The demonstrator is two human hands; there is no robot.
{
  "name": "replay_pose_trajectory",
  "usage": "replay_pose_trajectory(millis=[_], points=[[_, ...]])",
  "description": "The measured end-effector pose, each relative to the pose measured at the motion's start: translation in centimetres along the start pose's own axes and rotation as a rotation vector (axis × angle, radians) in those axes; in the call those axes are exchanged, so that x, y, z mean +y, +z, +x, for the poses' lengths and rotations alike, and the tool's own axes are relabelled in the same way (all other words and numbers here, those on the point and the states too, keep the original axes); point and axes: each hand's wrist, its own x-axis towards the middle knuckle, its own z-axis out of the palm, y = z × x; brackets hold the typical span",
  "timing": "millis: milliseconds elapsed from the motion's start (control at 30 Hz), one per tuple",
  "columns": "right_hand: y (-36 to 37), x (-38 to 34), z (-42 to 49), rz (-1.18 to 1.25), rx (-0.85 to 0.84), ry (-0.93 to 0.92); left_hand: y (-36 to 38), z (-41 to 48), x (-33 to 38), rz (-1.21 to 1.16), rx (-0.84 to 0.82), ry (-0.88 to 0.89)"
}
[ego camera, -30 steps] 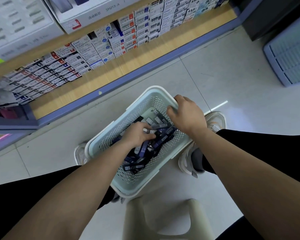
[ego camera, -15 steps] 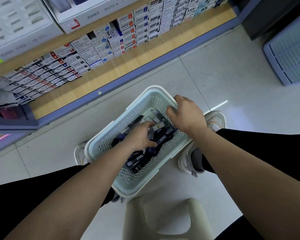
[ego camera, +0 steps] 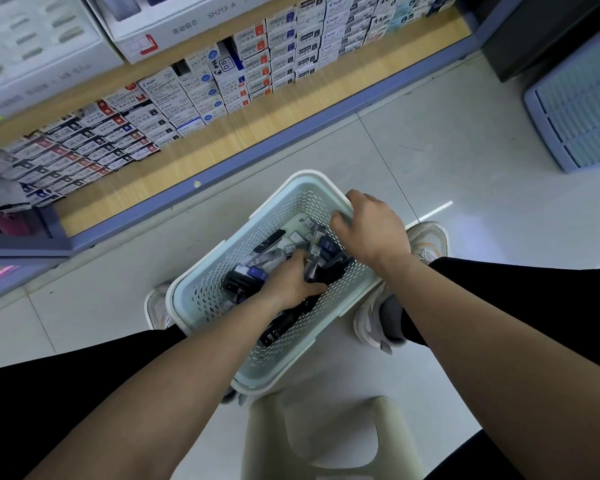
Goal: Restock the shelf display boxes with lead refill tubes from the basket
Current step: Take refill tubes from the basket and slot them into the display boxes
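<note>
A pale mint perforated basket (ego camera: 201, 285) stands on the floor between my feet. Inside it lie several lead refill tubes (ego camera: 246, 273), dark, blue and clear. My left hand (ego camera: 288, 284) is down in the basket, its fingers curled round a few tubes near the middle. My right hand (ego camera: 373, 228) grips the basket's far right rim, fingers over the edge and thumb inside. Rows of small display boxes (ego camera: 222, 81) stand on the low wooden shelf (ego camera: 257, 129) ahead on the left.
A beige plastic stool (ego camera: 326, 441) is under me at the bottom. My shoes (ego camera: 426, 237) flank the basket. A blue-grey crate (ego camera: 575, 109) stands at the right. Large white cartons (ego camera: 174, 26) sit on the shelf above the boxes.
My left hand has slid farther into the basket toward my right hand and stirred the tubes. My right hand has stayed on the rim.
</note>
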Motion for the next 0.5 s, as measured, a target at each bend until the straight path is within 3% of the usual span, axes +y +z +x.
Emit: replay_pose_trajectory(millis=[500], points=[[0.0, 0.1, 0.1, 0.0, -0.01, -0.003, -2.0, -0.3, 0.3, -0.078, -0.096, -0.059]])
